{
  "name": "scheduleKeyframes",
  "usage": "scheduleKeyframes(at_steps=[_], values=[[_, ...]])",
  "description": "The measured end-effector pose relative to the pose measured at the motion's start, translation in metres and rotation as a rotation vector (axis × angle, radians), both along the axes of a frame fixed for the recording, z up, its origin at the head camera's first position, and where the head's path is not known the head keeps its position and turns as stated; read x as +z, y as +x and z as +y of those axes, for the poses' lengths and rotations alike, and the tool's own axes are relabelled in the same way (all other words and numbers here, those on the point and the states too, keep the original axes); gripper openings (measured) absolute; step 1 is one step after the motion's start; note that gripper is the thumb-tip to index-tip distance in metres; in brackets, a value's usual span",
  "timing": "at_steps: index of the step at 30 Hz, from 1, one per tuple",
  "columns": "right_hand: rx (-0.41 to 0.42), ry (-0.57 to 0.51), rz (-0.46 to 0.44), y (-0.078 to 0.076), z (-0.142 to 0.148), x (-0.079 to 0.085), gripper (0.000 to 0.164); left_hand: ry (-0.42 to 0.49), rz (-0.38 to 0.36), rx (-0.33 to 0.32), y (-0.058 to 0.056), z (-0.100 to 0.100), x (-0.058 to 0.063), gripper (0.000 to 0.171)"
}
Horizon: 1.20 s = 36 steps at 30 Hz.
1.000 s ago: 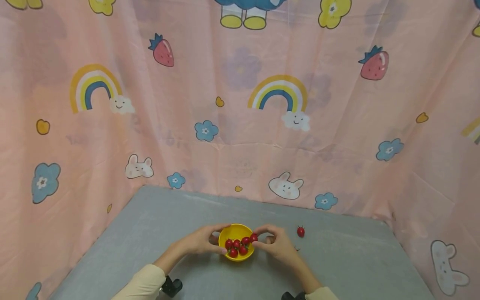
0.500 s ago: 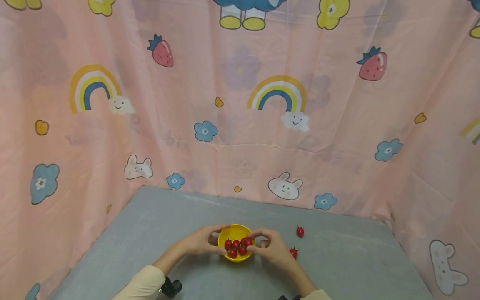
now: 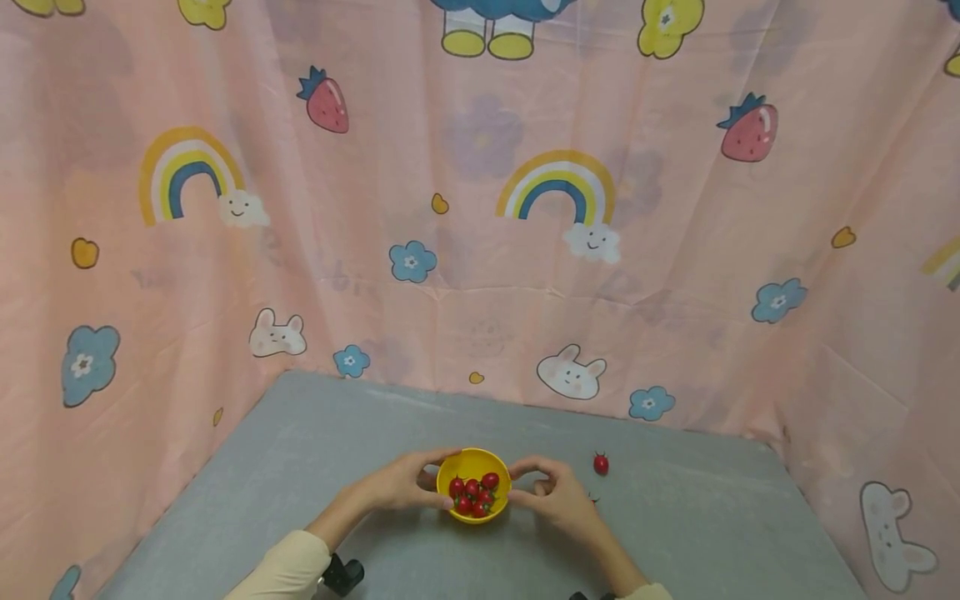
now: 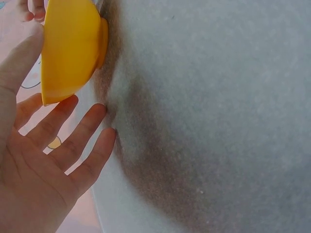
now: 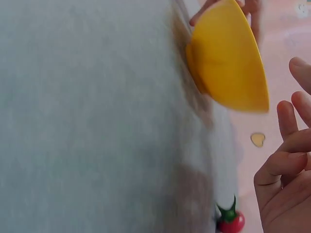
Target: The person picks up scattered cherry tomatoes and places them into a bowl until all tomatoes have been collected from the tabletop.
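A yellow bowl (image 3: 459,460) stands on the grey table with several cherry tomatoes (image 3: 472,489) inside, green stems on some. My left hand (image 3: 403,483) holds the bowl by its left side, thumb at the near rim and fingers toward the far one. In the left wrist view, that hand's lower fingers spread apart below the bowl (image 4: 73,48). Just off the bowl's right rim is my right hand (image 3: 557,492), with thumb and forefinger apart and nothing between them. In the right wrist view, a gap separates this hand (image 5: 286,179) from the bowl.
One cherry tomato (image 3: 601,464) lies on the table (image 3: 697,517) right of the bowl. Behind the right hand another is mostly hidden; a loose tomato (image 5: 232,222) shows at the bottom of the right wrist view. A pink patterned curtain (image 3: 480,317) surrounds the table.
My right hand has let go of a cherry tomato at the bowl's right rim, and the tomato now lies inside. The hand has drawn slightly right. The left hand stays put.
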State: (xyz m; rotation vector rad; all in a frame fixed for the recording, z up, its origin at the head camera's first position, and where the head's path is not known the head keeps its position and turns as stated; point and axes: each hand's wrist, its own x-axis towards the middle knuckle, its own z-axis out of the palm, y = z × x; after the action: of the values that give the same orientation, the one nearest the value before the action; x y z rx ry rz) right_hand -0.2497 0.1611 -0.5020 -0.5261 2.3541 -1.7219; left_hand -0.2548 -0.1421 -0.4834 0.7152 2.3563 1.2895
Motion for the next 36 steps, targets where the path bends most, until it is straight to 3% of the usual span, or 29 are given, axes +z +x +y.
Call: scheduleKeyframes(at_steps=[10, 21, 29, 36], values=[[-0.091, -0.053, 0.069, 0.003, 0.042, 0.003, 0.031, 0.0, 0.008, -0.011, -0.001, 0.0, -0.001, 0.074], [-0.221, 0.008, 0.015, 0.006, 0.096, 0.0, 0.033, -0.02, 0.01, -0.001, -0.001, 0.0, 0.001, 0.075], [-0.13, 0.193, 0.08, 0.008, 0.115, -0.004, 0.05, -0.016, 0.016, -0.011, -0.003, 0.0, 0.002, 0.074], [-0.061, 0.246, 0.064, 0.007, 0.112, -0.009, 0.059, -0.023, 0.017, -0.022, -0.003, 0.0, 0.003, 0.075]])
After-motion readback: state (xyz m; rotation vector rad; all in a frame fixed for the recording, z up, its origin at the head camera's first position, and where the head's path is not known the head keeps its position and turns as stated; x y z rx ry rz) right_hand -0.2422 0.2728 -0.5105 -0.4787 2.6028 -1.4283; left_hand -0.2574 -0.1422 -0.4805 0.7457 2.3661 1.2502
